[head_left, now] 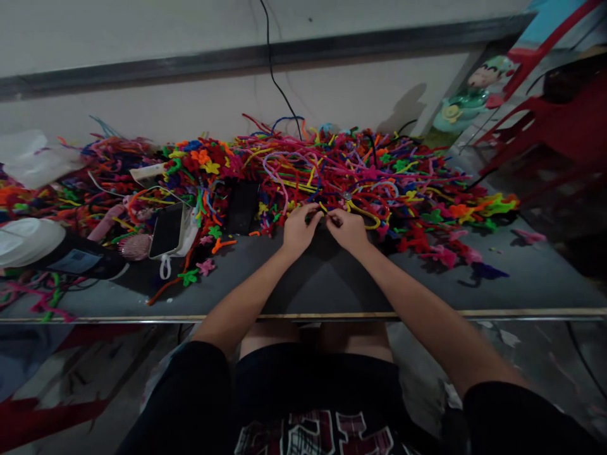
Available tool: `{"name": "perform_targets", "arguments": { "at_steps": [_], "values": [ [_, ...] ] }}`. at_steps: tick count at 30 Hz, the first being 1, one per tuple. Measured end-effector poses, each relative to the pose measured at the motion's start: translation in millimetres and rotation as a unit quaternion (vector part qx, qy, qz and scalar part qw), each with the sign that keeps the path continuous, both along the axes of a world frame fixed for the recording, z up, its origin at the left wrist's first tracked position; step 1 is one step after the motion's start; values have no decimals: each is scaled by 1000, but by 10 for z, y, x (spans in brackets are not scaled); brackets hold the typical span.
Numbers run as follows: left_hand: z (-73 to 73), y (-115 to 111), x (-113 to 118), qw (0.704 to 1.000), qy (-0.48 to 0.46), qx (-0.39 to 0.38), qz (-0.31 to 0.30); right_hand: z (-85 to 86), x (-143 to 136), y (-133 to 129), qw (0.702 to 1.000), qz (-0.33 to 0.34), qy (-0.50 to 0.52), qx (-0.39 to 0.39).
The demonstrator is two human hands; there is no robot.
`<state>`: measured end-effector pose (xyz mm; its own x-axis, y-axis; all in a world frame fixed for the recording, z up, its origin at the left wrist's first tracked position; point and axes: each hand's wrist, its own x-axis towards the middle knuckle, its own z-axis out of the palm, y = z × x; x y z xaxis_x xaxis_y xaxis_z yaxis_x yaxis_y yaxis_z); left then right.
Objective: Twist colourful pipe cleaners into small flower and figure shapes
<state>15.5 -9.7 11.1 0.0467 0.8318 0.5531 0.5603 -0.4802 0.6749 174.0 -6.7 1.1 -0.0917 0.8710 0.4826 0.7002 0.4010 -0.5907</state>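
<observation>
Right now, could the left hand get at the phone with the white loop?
Probably yes: nothing seems to cover the phone, and only low things, such as fuzzy orange pieces, lie between. The left hand, though, looks busy with a yellow strip.

Pale wall [190, 95] (dim light), dark rail [142, 68] along it; red chair [545, 126] at right.

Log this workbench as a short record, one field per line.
Surface: dark table against a pale wall
Main material: heaped, multicolored fuzzy stems, some shaped like flowers
Left hand: fingertips pinched together beside a small yellow piece
Right hand: fingers curled, close to the left; grip unclear
Left side: phone with strap, pink bristled brush, white-lidded container
Right side: red chairs, cartoon-like figure
Lighting: dim
</observation>
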Motion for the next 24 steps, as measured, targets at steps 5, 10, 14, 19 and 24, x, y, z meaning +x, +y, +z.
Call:
{"name": "perform_targets", "arguments": {
  "at_steps": [5,10,14,19,24],
  "values": [
    [-64,85,-42,992,-91,-60,-67,27,-37,-42,1000,11,27,-1],
    [-117,152,-67,976,-147,-113,-119,47,-24,-31,999,5,40,2],
    [-174,175,-43,982,-140,-98,-78,43,-12,-23,999,17,41,-7],
    [-132,147,-101,996,21,30,-78,28,-9,-25,996,78,38,-21],
    [-19,81,-137,972,196,125,-26,46,-14,-54,990,93,96,-35]
  ]
}}
